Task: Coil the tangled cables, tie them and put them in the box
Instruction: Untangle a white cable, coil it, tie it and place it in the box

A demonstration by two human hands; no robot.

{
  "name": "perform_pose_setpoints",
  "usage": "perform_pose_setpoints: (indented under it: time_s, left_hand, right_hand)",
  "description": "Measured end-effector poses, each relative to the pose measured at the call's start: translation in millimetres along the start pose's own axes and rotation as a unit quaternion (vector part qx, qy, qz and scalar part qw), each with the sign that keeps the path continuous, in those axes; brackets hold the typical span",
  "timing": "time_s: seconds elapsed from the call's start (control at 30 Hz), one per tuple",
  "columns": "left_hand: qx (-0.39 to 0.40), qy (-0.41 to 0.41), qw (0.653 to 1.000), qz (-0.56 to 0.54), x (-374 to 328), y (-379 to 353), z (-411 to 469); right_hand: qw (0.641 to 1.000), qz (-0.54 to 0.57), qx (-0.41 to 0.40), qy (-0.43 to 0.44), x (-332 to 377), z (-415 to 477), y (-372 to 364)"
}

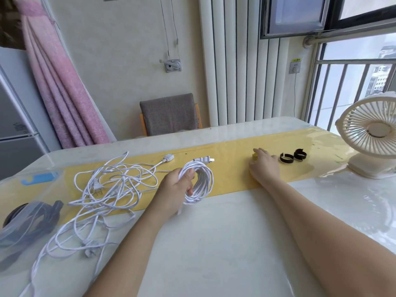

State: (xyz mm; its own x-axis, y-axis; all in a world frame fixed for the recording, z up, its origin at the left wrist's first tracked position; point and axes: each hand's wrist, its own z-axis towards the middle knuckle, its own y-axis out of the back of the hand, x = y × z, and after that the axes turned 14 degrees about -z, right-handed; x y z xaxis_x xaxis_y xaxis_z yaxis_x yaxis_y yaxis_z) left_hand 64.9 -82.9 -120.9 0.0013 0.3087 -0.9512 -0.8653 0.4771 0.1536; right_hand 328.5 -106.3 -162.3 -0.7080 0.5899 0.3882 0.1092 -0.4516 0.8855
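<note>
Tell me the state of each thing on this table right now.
Coil: wound, untied, gripped by the left hand.
Plug: sticks out of the coil, free.
Tangle: knotted, loose on the table.
Straps: two, curled, unused.
Right hand: palm down beside the straps, touching a yellow thing; grip unclear.
Fan: upright; running or not, cannot tell.

Tangled cables (107,189) left of coil (206,183); ties (286,161) right; box (21,232), perhaps, far left.
</note>
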Motion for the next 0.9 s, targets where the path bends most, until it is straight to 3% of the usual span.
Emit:
perform_pose_setpoints:
  time_s: [0.1,0.2,0.3,0.4,0.5,0.63,0.8,0.9]
  left_hand:
    - [-0.056,0.048,0.996,-0.059,3,5,3]
    - [-0.087,0.079,0.989,-0.084,7,14,6]
    - [-0.075,0.087,0.99,-0.086,5,17,6]
    - [-0.073,0.097,0.989,-0.085,1,15,3]
    - [-0.069,0.103,0.988,-0.086,-2,15,2]
    - [-0.053,0.11,0.989,-0.078,1,16,5]
    - [-0.035,0.121,0.986,-0.106,1,17,6]
    - [-0.045,0.135,0.963,-0.229,-5,14,5]
  right_hand:
    - [0.997,-0.076,0.007,-0.018,2,4,-2]
    - [0.996,-0.073,-0.023,-0.045,4,3,-2]
    - [0.997,0.005,-0.046,-0.058,0,2,0]
    - [0.978,0.151,-0.122,-0.08,-2,-5,8]
    - [0.964,0.213,-0.154,-0.039,4,-14,19]
    - [0.936,0.347,-0.05,0.019,40,-34,43]
    - [0.831,0.524,0.124,0.14,79,-67,70]
    - [0.745,0.595,0.239,0.183,81,-82,79]
